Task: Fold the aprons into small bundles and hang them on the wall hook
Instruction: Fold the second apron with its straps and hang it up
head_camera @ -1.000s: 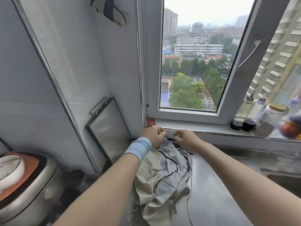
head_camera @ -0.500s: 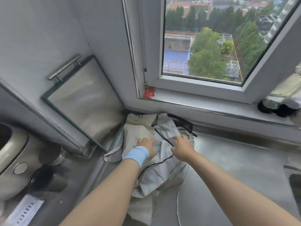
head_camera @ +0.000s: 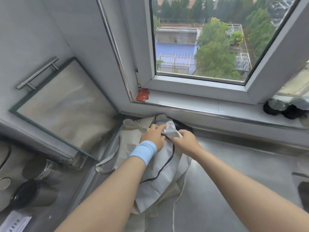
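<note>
Two bare forearms reach in from the near edge toward the aprons (head_camera: pixel 160 174), the landmark here. The aprons lie in a rumpled heap on the steel bench (head_camera: pixel 225 173), pale grey cloth with black piping over beige cloth, loose ties trailing toward the near edge.

Left hand (head_camera: pixel 153 136), with a light blue wristband (head_camera: pixel 144 153) just behind it, rests on the far part of the heap, fingers curled onto a bunched grey fold. Right hand (head_camera: pixel 185 138) is just right of it, fingers closed on the same raised fold; the two hands are nearly touching.

Left of the aprons, lower than the bench top: a round metal appliance (head_camera: pixel 10 173), only partly in frame, contents not visible; a printed paper (head_camera: pixel 15 222) in the near corner. Beyond that, a glass panel (head_camera: pixel 61 108) with a bar handle (head_camera: pixel 37 73) leans against the wall, its lower corner just beside the beige cloth.

Right of the aprons, at the frame edge, a dark sink opening (head_camera: pixel 303 190); what is in it cannot be told.

Behind the aprons, the heap's far edge touches the foot of the windowsill (head_camera: pixel 200 106). On the sill, a small red packet (head_camera: pixel 142 95) sits in the left corner, and dark-based jars (head_camera: pixel 284 108) stand far right, blurred, contents unclear. Above it, the window (head_camera: pixel 200 47) looks onto trees and a blue roof.
</note>
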Demonstrator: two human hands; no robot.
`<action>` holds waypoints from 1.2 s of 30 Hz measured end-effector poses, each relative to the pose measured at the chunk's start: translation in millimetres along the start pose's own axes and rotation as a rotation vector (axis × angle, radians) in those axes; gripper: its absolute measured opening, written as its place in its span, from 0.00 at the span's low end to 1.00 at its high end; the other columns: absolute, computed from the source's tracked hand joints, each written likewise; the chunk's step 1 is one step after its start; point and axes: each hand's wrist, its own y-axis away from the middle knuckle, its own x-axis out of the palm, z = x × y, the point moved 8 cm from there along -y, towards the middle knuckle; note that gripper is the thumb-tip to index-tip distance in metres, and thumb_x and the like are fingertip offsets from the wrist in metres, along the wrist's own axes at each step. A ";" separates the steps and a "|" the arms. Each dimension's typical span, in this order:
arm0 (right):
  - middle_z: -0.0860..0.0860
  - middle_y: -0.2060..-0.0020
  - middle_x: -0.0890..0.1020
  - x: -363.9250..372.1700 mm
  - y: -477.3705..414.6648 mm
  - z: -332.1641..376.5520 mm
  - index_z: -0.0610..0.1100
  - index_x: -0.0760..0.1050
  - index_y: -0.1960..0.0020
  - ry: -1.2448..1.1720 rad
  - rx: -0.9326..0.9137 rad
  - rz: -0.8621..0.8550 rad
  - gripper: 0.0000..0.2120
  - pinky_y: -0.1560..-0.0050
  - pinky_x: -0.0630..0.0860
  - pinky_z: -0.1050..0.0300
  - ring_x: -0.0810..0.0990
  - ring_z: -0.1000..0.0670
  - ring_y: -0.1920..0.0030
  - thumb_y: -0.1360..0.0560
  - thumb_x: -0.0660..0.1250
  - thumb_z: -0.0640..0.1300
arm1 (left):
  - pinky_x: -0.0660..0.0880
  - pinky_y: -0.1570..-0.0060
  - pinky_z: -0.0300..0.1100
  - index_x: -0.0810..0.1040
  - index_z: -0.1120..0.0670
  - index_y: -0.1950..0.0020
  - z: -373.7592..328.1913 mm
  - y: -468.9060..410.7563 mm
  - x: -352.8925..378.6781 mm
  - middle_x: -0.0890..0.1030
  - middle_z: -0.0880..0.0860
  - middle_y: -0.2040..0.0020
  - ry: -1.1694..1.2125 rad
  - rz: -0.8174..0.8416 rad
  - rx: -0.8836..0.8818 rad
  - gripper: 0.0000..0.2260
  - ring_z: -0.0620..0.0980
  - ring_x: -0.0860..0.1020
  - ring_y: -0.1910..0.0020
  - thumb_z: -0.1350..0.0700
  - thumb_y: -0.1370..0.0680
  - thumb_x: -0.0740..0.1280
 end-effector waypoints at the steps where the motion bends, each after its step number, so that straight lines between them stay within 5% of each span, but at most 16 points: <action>1: 0.50 0.71 0.67 -7.8 2.2 9.1 0.42 0.65 0.67 -0.035 -0.027 0.001 0.08 0.67 0.60 0.54 0.64 0.50 0.68 0.32 0.64 0.39 | 0.67 0.35 0.52 0.65 0.39 0.28 1.1 3.5 -4.5 0.62 0.51 0.27 -0.029 0.005 -0.018 0.20 0.56 0.64 0.30 0.50 0.21 0.59; 4: 0.50 0.68 0.71 -26.1 11.1 21.7 0.40 0.70 0.62 -0.126 -0.037 0.000 0.04 0.65 0.64 0.56 0.67 0.52 0.66 0.33 0.65 0.37 | 0.66 0.33 0.50 0.74 0.36 0.35 8.0 17.3 -11.6 0.56 0.49 0.24 -0.029 0.070 -0.083 0.16 0.58 0.65 0.30 0.44 0.23 0.62; 8: 0.49 0.61 0.77 -49.0 40.1 21.8 0.39 0.73 0.53 -0.185 0.025 -0.044 0.09 0.62 0.67 0.56 0.72 0.50 0.61 0.32 0.63 0.31 | 0.74 0.44 0.39 0.84 0.50 0.48 -4.6 36.8 -25.8 0.82 0.51 0.45 0.037 0.113 0.029 0.08 0.52 0.79 0.44 0.51 0.26 0.71; 14: 0.49 0.48 0.75 -105.9 109.0 13.1 0.56 0.65 0.30 -0.258 0.074 -0.301 0.32 0.58 0.70 0.59 0.73 0.48 0.51 0.28 0.57 0.31 | 0.72 0.39 0.37 0.84 0.53 0.45 -37.2 76.1 -63.0 0.83 0.51 0.44 0.059 0.003 0.175 0.16 0.50 0.80 0.44 0.66 0.27 0.64; 20: 0.45 0.44 0.73 -153.5 184.7 -24.6 0.53 0.73 0.33 0.459 0.179 -0.425 0.26 0.46 0.74 0.50 0.76 0.40 0.45 0.27 0.57 0.33 | 0.71 0.37 0.42 0.78 0.49 0.36 -69.8 112.8 -62.0 0.74 0.50 0.37 0.153 -0.092 0.326 0.19 0.52 0.76 0.39 0.64 0.24 0.61; 23: 0.44 0.33 0.64 -145.1 208.7 -65.3 0.54 0.63 0.27 0.715 0.358 -0.325 0.30 0.36 0.66 0.47 0.67 0.40 0.35 0.27 0.61 0.40 | 0.74 0.41 0.49 0.70 0.43 0.30 -72.6 126.5 -33.5 0.66 0.48 0.33 0.040 -0.030 0.299 0.27 0.53 0.74 0.40 0.64 0.26 0.60; 26: 0.46 0.29 0.63 -123.5 221.9 -76.2 0.54 0.64 0.29 0.861 0.317 -0.312 0.27 0.31 0.59 0.46 0.59 0.42 0.29 0.27 0.61 0.43 | 0.75 0.42 0.51 0.69 0.43 0.31 -79.5 138.6 2.2 0.69 0.50 0.33 0.037 0.043 0.300 0.26 0.56 0.76 0.41 0.64 0.25 0.58; 32: 0.42 0.34 0.75 -62.8 218.2 -125.8 0.43 0.72 0.32 0.335 0.380 -0.058 0.24 0.37 0.72 0.50 0.73 0.40 0.35 0.27 0.58 0.42 | 0.73 0.40 0.42 0.74 0.47 0.35 -100.1 153.5 79.0 0.78 0.48 0.39 0.058 0.263 0.297 0.19 0.51 0.77 0.42 0.60 0.24 0.60; 36: 0.44 0.46 0.79 -48.0 214.9 -158.5 0.39 0.72 0.38 0.089 0.452 -0.035 0.23 0.47 0.74 0.54 0.78 0.43 0.43 0.31 0.71 0.46 | 0.73 0.40 0.42 0.75 0.47 0.36 -107.5 157.2 132.5 0.77 0.48 0.37 -0.011 0.425 0.227 0.19 0.50 0.76 0.40 0.50 0.27 0.69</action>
